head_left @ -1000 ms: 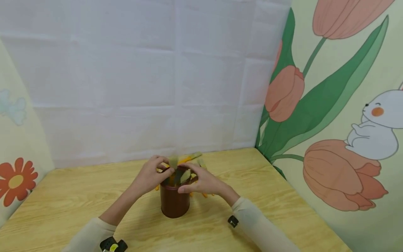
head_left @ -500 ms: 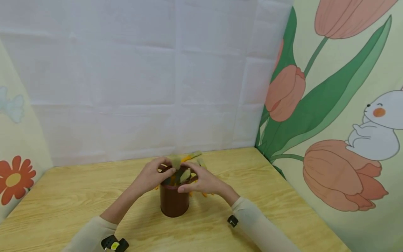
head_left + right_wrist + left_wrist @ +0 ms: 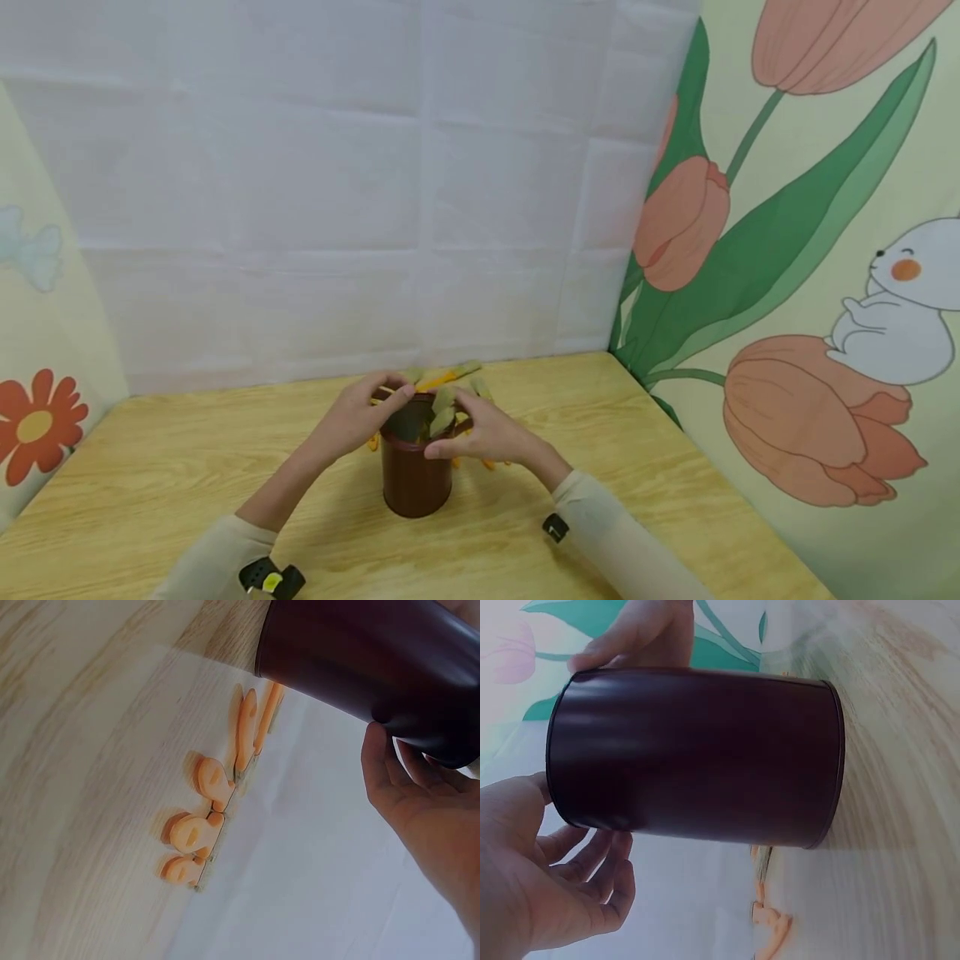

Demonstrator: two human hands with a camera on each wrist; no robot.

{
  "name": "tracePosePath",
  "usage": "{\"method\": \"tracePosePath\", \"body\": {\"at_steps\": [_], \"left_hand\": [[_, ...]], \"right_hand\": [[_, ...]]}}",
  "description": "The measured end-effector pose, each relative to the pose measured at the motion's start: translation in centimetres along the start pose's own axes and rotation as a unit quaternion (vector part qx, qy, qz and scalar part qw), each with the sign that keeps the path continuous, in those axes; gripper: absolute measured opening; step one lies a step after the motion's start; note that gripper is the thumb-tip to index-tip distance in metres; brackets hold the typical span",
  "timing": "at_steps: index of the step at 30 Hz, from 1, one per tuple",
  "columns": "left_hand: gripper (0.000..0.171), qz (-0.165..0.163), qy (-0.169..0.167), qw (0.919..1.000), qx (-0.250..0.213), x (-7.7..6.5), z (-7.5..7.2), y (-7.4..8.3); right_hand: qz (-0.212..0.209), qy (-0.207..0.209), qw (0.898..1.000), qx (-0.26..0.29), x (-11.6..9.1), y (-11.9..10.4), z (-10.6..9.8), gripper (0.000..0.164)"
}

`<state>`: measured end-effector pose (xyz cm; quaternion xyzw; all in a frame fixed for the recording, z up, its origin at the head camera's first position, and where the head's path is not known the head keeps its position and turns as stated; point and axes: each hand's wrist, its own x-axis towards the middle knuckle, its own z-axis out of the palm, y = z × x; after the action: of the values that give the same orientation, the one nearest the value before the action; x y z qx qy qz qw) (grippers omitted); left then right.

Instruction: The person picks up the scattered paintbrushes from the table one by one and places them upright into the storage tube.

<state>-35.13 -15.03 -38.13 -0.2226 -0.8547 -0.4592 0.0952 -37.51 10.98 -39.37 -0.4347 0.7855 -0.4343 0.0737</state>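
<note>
A dark brown cylindrical canister (image 3: 417, 483) stands upright on the wooden table, its mouth facing up. Olive-green flat pieces (image 3: 442, 408) stick up from its mouth, leaning to the right side near my right hand's fingers. My left hand (image 3: 360, 419) holds the left rim, thumb over the edge and fingers curled behind. On the opposite side, my right hand (image 3: 483, 432) grips the rim with its thumb at the front and fingers at the back. In the right wrist view, that hand's fingertips (image 3: 377, 739) touch the canister wall. The lower ends of the pieces are hidden inside.
Behind the canister lie several orange-handled things with olive-green ends, including one at the back (image 3: 450, 377). Their round orange ends (image 3: 193, 834) show in the right wrist view. A white sheet (image 3: 322, 208) hangs behind the table (image 3: 187, 467).
My left thumb has risen slightly at the rim. The pieces in the canister, blurred and more central before, now lean right, leaving the dark interior visible at left. My right hand stays put.
</note>
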Motion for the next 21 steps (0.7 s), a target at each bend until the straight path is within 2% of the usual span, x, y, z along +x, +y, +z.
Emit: {"method": "tracePosePath", "body": {"at_steps": [5, 12, 16, 21], "left_hand": [[0.043, -0.005, 0.024, 0.9997, -0.004, 0.6, -0.4, -1.5], [0.048, -0.028, 0.049, 0.9984, -0.009, 1.3, -0.6, -3.7], [0.049, -0.034, 0.059, 0.9976, 0.010, 2.0, -0.7, -4.7], [0.046, -0.045, 0.074, 0.9942, 0.063, 3.1, -0.7, -6.3]], "right_hand": [[-0.001, 0.004, 1.000, 0.008, 0.2, 0.3, 0.2, 0.075], [0.007, -0.002, 1.000, 0.003, 0.2, 0.4, 0.1, 0.079], [0.003, -0.002, 1.000, 0.005, 0.1, 0.4, 0.0, 0.079], [0.001, 0.001, 1.000, 0.005, 0.0, 0.4, 0.1, 0.077]]}}
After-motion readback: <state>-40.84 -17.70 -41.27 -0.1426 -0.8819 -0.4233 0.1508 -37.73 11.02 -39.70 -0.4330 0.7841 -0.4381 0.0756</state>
